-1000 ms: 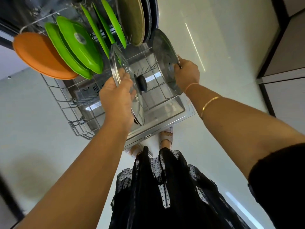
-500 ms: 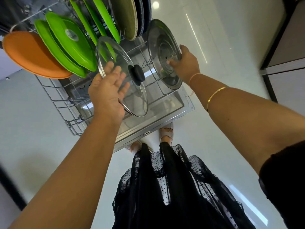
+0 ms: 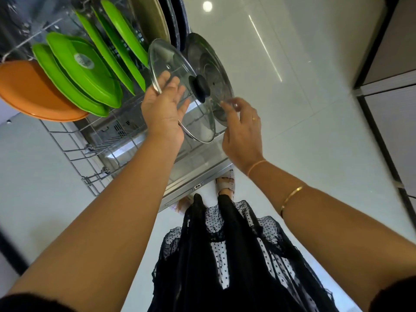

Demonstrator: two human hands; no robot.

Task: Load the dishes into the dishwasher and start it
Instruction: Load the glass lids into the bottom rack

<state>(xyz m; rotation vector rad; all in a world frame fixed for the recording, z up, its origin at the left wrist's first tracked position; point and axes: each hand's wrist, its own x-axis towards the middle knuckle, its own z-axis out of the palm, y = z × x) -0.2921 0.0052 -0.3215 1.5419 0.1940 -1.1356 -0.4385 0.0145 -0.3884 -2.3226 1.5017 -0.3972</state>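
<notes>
My left hand holds a glass lid with a black knob over the pulled-out wire rack, thumb at the rim and fingers behind the glass. The lid is tilted and partly covers a second round lid standing on edge in the rack. My right hand hovers at the lids' right edges with loosely curled fingers; I cannot tell if its fingertips touch a rim. Green plates and an orange plate stand in the rack's left rows.
Larger dark and olive plates stand at the back of the rack. The open dishwasher door lies under the rack, its edge by my feet. A glossy white floor spreads to the right, up to a cabinet.
My left hand carried the glass lid right, in front of the second lid. My right hand let go of the second lid and dropped toward the glass lid's edge.
</notes>
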